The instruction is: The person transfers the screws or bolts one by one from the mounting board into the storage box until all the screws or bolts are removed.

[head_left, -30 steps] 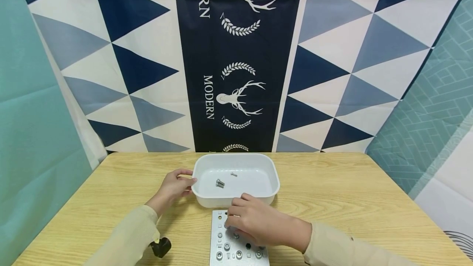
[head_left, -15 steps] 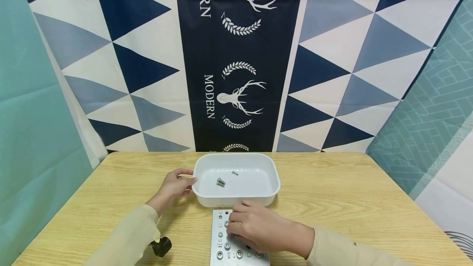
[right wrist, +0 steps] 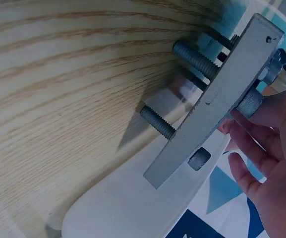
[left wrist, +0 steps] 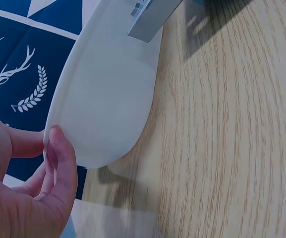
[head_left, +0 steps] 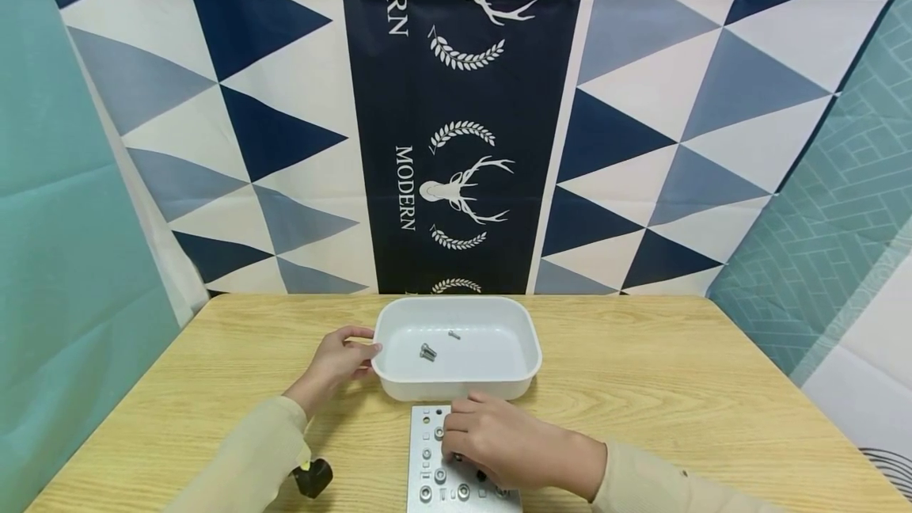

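Right hand (head_left: 495, 442) pinches a bolt (right wrist: 252, 102), likely stiff and best held by its ridged head, in a probably heavy plate (right wrist: 209, 106) toward the near edge of the table (head_left: 641, 386); left hand (head_left: 340, 359) pinches the tub (head_left: 427, 391) rim.

In the head view, the metal plate (head_left: 454, 478) on the near side of the white tray (head_left: 456, 391) runs past the bottom edge, and the right hand (head_left: 495, 440) hides part of it and some fingertips. In the right wrist view, that hand is cut off, its thumb overlapping the knurled bolt (right wrist: 249, 103) it pinches. Inside the tray, the loose bolts (head_left: 428, 353) overlap, too small to count surely. At the tray's near left, a sleeve (head_left: 245, 454) partly covers a black object (head_left: 314, 479). The left wrist view crops the left hand (left wrist: 26, 206).
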A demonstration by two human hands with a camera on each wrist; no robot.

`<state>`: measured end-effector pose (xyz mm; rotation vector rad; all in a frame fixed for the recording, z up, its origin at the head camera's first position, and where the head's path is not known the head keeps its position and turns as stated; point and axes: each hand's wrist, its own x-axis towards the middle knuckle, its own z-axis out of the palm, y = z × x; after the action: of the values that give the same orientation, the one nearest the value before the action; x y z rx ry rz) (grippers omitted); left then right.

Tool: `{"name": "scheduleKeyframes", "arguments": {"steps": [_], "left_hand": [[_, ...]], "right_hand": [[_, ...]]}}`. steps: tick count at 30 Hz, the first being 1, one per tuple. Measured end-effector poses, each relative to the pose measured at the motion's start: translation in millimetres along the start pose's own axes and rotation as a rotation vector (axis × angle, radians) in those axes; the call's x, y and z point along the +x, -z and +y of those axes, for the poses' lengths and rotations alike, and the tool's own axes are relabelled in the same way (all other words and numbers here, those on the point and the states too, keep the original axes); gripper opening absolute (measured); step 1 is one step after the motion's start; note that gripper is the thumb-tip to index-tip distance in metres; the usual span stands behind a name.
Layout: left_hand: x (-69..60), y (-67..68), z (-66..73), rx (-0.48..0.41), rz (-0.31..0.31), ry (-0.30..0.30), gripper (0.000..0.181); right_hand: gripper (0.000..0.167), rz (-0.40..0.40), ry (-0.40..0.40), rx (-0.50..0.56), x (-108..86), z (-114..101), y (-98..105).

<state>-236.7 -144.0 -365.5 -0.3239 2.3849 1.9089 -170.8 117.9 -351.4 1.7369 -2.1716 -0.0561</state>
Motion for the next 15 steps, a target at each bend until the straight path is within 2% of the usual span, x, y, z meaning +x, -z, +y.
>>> {"name": "scheduleKeyframes", "arguments": {"steps": [5,15], "left_hand": [[0.3,-0.4,-0.8,0.001,0.004,0.001,0.033],[0.0,-0.4,0.4,-0.014,0.000,-0.005,0.033]], "right_hand": [[0.019,-0.008,0.004,-0.018,0.1,0.1,-1.0],[0.019,-0.006,0.007,-0.040,0.0,1.2,-2.3]]}}
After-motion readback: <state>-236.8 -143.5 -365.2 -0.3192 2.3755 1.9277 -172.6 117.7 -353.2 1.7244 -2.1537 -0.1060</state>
